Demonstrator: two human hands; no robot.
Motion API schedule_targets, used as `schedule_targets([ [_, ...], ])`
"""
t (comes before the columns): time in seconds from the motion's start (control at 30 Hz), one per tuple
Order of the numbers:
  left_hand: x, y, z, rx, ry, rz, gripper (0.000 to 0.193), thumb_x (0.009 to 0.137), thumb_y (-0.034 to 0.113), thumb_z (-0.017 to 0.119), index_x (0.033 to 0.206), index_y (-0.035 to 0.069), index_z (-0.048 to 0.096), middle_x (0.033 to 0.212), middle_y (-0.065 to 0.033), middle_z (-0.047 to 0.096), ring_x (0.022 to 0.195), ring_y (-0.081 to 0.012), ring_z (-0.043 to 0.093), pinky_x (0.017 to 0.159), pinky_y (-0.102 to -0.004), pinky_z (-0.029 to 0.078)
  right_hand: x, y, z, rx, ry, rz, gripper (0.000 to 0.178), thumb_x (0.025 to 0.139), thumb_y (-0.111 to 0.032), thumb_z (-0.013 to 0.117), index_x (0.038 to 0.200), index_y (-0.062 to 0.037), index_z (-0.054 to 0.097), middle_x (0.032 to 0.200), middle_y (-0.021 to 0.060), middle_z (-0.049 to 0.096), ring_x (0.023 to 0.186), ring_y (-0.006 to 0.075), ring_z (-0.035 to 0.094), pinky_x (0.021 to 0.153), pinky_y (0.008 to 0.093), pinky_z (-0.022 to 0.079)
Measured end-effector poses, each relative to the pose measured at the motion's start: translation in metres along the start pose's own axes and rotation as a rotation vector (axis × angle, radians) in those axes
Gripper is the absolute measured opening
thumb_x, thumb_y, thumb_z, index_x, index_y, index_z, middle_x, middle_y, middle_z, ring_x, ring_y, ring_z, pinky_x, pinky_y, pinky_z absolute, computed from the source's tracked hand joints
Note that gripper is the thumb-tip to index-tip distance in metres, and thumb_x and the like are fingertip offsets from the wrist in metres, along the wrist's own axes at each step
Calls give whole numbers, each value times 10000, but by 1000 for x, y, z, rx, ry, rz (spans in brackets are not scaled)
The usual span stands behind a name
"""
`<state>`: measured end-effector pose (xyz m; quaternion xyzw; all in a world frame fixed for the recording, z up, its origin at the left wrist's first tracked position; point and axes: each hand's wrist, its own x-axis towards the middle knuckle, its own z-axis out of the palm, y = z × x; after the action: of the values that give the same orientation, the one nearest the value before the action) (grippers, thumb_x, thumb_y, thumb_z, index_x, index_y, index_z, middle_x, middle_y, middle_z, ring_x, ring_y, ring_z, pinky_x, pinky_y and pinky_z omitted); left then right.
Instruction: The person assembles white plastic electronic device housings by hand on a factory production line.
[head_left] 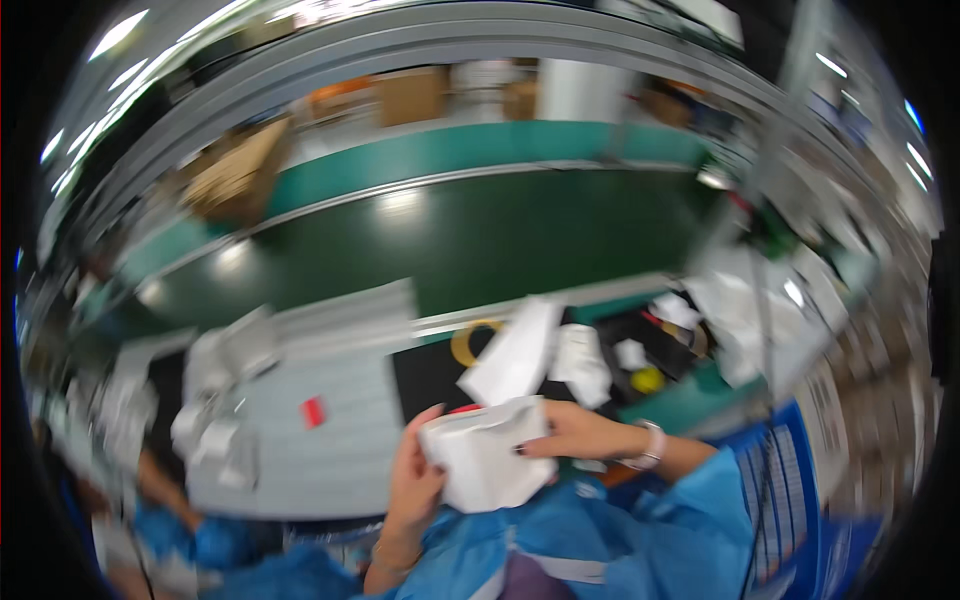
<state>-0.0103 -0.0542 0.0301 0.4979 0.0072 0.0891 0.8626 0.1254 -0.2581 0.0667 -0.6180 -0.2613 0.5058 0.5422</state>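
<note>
In front of my chest I hold a white packet (490, 460), with soft-looking edges blurred by motion. My left hand (415, 475) grips its left side, the thumb on the near face. My right hand (580, 435), with a white band at the wrist, is closed on its right edge. A bit of red shows just behind the packet's top edge. Beyond it, a white sheet (515, 350) lies across a black mat (425, 375), with a crumpled white piece (580, 365) beside it. A roll of yellow tape (472, 343) is at the mat's far side.
A dark green conveyor belt (480, 235) runs across beyond the worktable. On the left, white packets (225, 450) and a small red object (313, 411) lie on a grey surface. A co-worker's arm (165, 490) is at lower left. A blue crate (780, 500) stands right.
</note>
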Motion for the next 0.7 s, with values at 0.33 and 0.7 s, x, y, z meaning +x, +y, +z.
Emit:
schedule_targets([
  [0.33, 28, -48, -2, 223, 81, -137, 360, 865, 38, 558, 1215, -34, 519, 852, -97, 626, 686, -141, 591, 719, -248, 478, -114, 49, -59, 481, 603, -131, 304, 957, -218, 447, 1076, 54, 513, 695, 102, 610, 477, 138, 603, 338, 212, 458],
  [0.7, 36, -93, 27, 1568, -844, 357, 587, 780, 258, 659, 1333, 199, 471, 1409, -189, 371, 1274, -389, 381, 1015, -528, 320, -254, 51, -247, 403, 1623, -563, 257, 904, -278, 504, 985, -34, 521, 655, 85, 578, 427, 151, 531, 320, 250, 387],
])
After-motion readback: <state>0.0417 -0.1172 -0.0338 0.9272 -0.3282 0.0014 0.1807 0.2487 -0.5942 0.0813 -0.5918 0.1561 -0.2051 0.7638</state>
